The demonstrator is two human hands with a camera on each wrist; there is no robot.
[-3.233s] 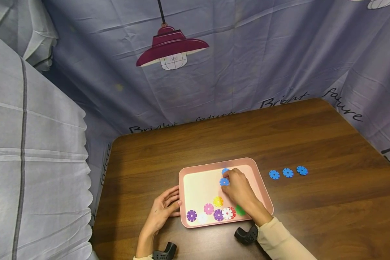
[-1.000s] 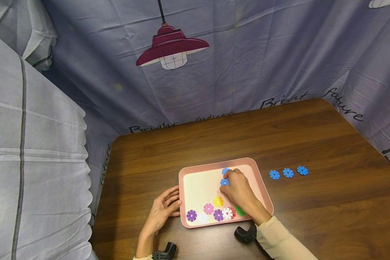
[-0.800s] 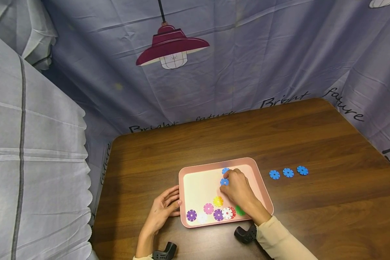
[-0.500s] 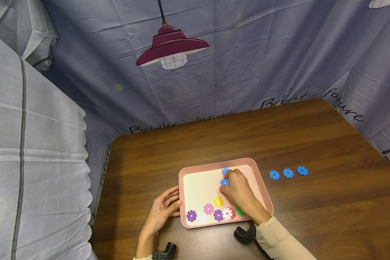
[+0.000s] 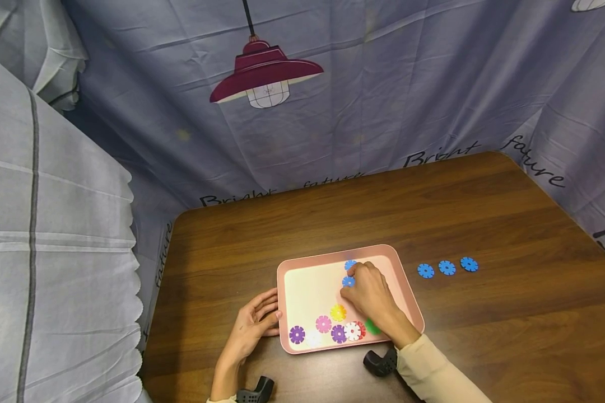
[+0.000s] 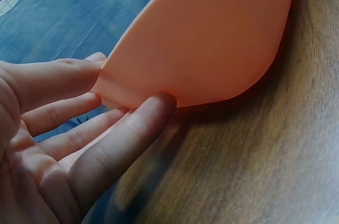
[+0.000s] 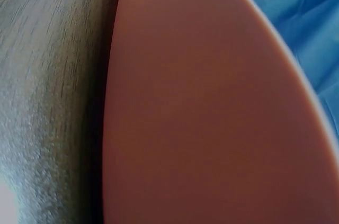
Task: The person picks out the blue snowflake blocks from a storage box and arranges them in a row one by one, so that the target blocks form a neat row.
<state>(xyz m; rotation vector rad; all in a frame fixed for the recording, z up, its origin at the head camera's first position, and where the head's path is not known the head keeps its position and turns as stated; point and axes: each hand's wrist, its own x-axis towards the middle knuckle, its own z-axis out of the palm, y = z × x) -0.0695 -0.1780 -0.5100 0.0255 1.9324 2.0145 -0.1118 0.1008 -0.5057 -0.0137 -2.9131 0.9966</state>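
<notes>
In the head view a pink tray (image 5: 405, 277) with a pale floor lies on the wooden table. My left hand (image 5: 252, 322) rests against its left side, fingers extended; in the left wrist view the fingertips touch the outer wall (image 6: 212, 38). My right hand (image 5: 373, 291) reaches into the tray, with thumb and index finger curled at opposite edges of a blue snowflake disc (image 5: 348, 281). Another blue snowflake disc (image 5: 350, 265) shows just beyond the index finger. The right wrist view is filled by the tray's outer wall (image 7: 212, 102), which hides the fingers there.
Along the tray's near side lie purple (image 5: 297, 334), pink (image 5: 324, 323), yellow (image 5: 338, 312), white (image 5: 352, 331), red and green discs. Several blue snowflake discs (image 5: 446, 268) form a row on the table (image 5: 509, 313) to the right. A printed curtain (image 5: 383, 112) hangs behind.
</notes>
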